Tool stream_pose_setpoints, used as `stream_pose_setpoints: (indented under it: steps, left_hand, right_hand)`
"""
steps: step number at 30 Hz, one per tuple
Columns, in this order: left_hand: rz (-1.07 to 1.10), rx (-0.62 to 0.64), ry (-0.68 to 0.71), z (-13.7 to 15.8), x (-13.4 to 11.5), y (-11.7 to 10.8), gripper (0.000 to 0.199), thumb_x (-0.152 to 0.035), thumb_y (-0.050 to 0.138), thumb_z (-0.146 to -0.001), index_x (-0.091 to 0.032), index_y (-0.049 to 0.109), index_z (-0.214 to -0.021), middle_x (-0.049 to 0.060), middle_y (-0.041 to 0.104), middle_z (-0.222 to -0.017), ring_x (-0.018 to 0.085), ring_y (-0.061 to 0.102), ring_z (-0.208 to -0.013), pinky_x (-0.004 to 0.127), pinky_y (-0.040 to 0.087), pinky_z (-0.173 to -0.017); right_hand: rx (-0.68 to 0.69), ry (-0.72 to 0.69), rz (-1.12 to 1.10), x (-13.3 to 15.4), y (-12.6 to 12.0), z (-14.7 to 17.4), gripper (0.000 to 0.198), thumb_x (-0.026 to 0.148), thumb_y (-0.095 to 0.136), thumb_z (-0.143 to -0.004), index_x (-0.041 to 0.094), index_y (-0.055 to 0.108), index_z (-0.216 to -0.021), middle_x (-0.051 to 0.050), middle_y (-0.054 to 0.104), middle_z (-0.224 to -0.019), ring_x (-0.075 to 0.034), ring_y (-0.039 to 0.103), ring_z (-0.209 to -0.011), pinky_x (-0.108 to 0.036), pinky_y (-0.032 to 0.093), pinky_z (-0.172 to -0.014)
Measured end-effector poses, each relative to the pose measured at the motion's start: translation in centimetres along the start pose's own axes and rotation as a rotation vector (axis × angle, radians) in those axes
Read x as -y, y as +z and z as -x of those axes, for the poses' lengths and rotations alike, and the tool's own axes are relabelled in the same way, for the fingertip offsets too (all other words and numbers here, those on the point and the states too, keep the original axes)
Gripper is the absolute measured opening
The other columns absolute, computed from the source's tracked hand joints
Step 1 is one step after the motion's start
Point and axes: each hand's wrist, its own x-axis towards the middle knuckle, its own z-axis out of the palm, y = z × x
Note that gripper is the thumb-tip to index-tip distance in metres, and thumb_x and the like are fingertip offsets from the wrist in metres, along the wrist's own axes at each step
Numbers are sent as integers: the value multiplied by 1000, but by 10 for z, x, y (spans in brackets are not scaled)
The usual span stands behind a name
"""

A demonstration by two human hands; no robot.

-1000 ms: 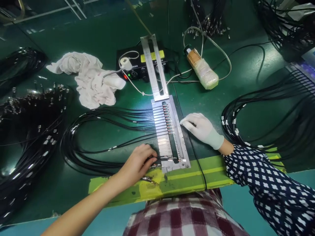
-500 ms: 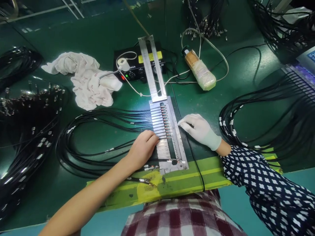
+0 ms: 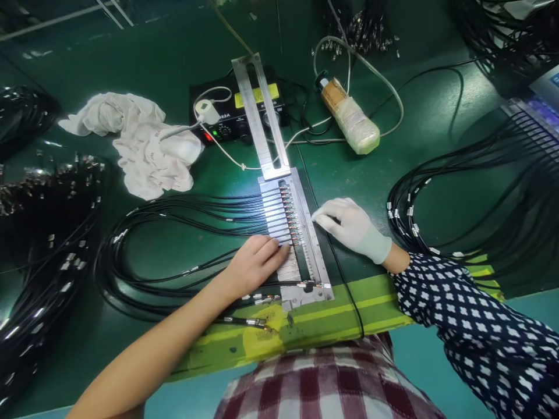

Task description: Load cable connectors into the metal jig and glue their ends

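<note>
My bare left hand (image 3: 257,263) lies over the slotted metal fixture (image 3: 315,265), palm down, fingers stretched out and slightly apart. Its fingertips touch the fixture beside the lowest cable of the upper row. Several black cables (image 3: 218,202) lie side by side in the slots, their stripped metal-tipped ends (image 3: 288,212) over the long opening. Another cable end (image 3: 308,284) crosses the fixture's lower part. My right hand (image 3: 349,228), in a white glove, rests by the fixture's right edge with thumb and forefinger pinched together; what lies between the tips is too small to tell.
Behind the fixture, a slotted metal bar (image 3: 262,116) leans over a black control box (image 3: 227,125). White cloth (image 3: 152,157) lies left, a wrapped handheld tool (image 3: 356,122) right. Cable bundles (image 3: 52,262) fill the left side; looped cables (image 3: 402,215) lie right. Yellow-green tape (image 3: 349,308) covers the front edge.
My left hand has gone from curled fingers to stretched ones and shifted slightly right across the fixture. My right hand keeps its pinch in nearly the same place. The view has shifted slightly.
</note>
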Motion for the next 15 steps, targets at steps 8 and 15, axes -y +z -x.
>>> stream_pose_setpoints:
  steps: [8,15]
  left_hand:
    - [69,84,-249,17,-15,2,44,-11,41,-98,-19,50,-140,6,58,-88,18,47,-76,30,40,-68]
    - [308,189,-388,15,-31,-17,30,-25,48,-100,-17,53,-128,6,64,-93,19,55,-84,33,40,-75]
  right_hand:
    - [8,23,2,1,0,-2,25,31,49,-99,23,70,-90,-1,73,-94,-21,62,-89,-38,36,-85]
    - [-6,13,3,3,1,0,26,32,48,-99,22,70,-91,-3,74,-98,-22,63,-94,-39,38,-88]
